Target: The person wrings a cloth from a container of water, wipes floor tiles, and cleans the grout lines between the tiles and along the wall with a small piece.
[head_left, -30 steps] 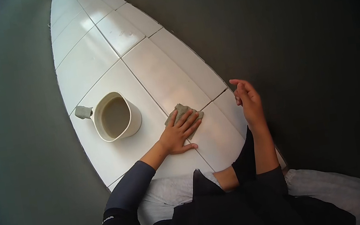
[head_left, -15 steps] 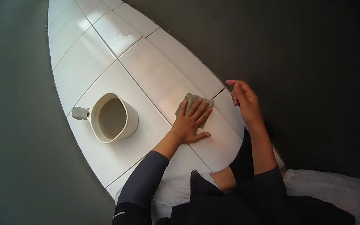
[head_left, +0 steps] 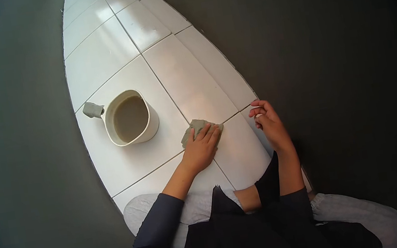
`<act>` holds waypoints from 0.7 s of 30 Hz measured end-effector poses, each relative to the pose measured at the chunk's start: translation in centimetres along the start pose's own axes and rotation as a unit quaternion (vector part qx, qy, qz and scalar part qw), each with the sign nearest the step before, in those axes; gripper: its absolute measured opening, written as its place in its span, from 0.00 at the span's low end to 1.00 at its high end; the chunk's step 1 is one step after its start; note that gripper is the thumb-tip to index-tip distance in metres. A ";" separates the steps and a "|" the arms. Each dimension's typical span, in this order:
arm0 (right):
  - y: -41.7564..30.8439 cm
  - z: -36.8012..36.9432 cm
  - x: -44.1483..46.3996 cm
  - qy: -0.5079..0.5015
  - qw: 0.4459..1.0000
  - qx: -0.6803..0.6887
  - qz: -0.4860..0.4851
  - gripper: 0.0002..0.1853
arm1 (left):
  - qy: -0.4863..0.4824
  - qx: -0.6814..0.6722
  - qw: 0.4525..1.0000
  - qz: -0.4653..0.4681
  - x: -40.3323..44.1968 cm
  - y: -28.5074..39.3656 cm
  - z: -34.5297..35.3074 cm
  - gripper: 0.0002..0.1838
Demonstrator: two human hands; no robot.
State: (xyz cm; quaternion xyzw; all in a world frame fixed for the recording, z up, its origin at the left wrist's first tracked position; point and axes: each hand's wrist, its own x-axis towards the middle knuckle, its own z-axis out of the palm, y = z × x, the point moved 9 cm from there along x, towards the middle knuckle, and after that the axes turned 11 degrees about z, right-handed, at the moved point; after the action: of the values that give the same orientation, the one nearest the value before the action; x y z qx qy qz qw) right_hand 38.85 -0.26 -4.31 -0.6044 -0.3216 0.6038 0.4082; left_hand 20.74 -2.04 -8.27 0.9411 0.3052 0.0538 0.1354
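My left hand (head_left: 203, 146) presses down on a crumpled grey-green cloth (head_left: 199, 125) against the white tiles, its fingers over the cloth with the edges showing around them. Off to the side, my right hand (head_left: 270, 122) is raised near the right edge of the tiled surface. Its fingers are loosely bent and apart, and I see nothing held in them. Left of the cloth stands a cream mug-shaped dipper (head_left: 153, 125) with murky grey-brown water in it. A grey piece of material (head_left: 93, 110) covers the dipper's handle.
Long white tiles (head_left: 128, 170) with dark joints form a narrow strip running away from me. Plain dark grey-green floor (head_left: 335, 78) lies on both sides. My bent knee (head_left: 142, 209) in light trousers rests at the near end.
My left hand has slid the cloth nearer to me and to the left, with its fingers drawn closer together. My right hand has lowered slightly. The view has shifted a little.
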 end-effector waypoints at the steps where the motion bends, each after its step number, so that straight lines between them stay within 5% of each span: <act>1: -0.1 0.8 -0.2 -0.026 1.000 0.010 0.012 0.16 | -0.010 -0.016 0.999 -0.030 0.1 0.8 -0.7 0.35; 4: -0.6 1.7 -0.6 -0.030 0.999 0.019 0.026 0.16 | -0.010 -0.035 0.996 -0.076 0.2 1.1 -0.8 0.36; 11: -0.6 1.3 -0.4 0.005 1.000 0.015 0.019 0.10 | -0.044 -0.067 0.996 -0.037 1.1 -1.1 -2.1 0.19; 14: 1.3 0.4 0.4 0.029 0.998 0.023 0.060 0.07 | -0.052 -0.256 0.961 -0.087 1.7 -3.9 -5.3 0.09; 17: 2.4 0.7 1.1 0.009 0.996 0.078 0.048 0.07 | 0.027 -0.400 0.900 -0.172 1.4 -7.5 -5.8 0.06; 19: 3.1 1.1 1.3 0.029 0.995 0.069 0.061 0.07 | 0.246 -0.544 0.776 -0.202 0.6 -10.0 -7.0 0.08; 21: 3.5 1.8 1.6 0.040 0.994 0.075 0.070 0.06 | 0.261 -0.589 0.729 -0.232 0.2 -10.7 -7.2 0.08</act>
State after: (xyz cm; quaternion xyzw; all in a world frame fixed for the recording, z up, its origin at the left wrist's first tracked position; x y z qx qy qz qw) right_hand 36.85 -0.23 -8.04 -0.6169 -0.2158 0.6288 0.4212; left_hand 13.58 7.94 -4.43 0.5214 0.4443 0.4330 0.5858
